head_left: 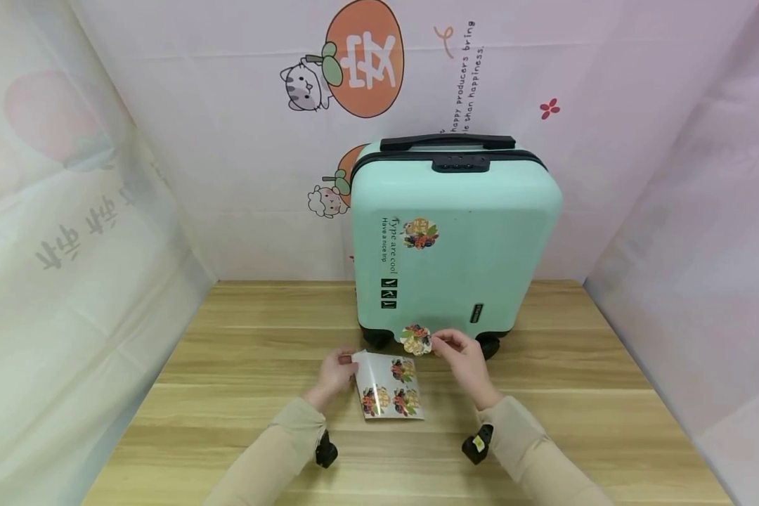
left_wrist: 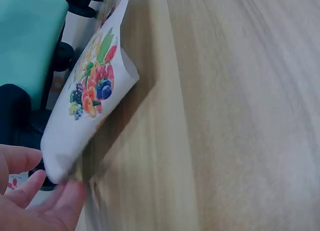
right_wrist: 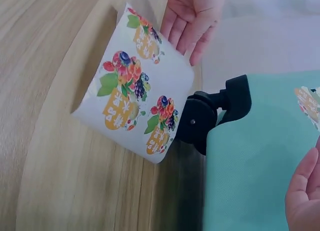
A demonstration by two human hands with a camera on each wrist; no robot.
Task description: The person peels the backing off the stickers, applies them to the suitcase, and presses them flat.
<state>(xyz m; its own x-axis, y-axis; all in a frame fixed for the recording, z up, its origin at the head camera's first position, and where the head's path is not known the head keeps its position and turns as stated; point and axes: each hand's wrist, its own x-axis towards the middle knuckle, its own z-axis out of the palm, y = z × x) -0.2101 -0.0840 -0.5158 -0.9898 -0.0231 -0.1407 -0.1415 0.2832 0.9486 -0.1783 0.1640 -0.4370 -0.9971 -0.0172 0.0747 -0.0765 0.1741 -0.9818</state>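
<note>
My left hand (head_left: 334, 374) holds a white sticker sheet (head_left: 378, 372) by its upper left corner, thumb and fingers at the edge. The sheet tilts above the table and curls in the left wrist view. Three fruit stickers (right_wrist: 122, 73) show on it. My right hand (head_left: 468, 365) pinches a loose fruit sticker (head_left: 415, 339) by its right edge, in front of the suitcase's lower part. The mint-green suitcase (head_left: 468, 260) stands upright behind both hands. A similar fruit sticker (head_left: 421, 233) is on its upper left front, beside black printed lettering (head_left: 388, 246).
The suitcase rests on black wheels (head_left: 490, 347) on a wood-grain table (head_left: 259, 337). A black handle (head_left: 448, 142) tops it. Printed white cloth (head_left: 240, 140) hangs behind and at both sides. Black wrist cameras (head_left: 477, 444) sit at my sleeves.
</note>
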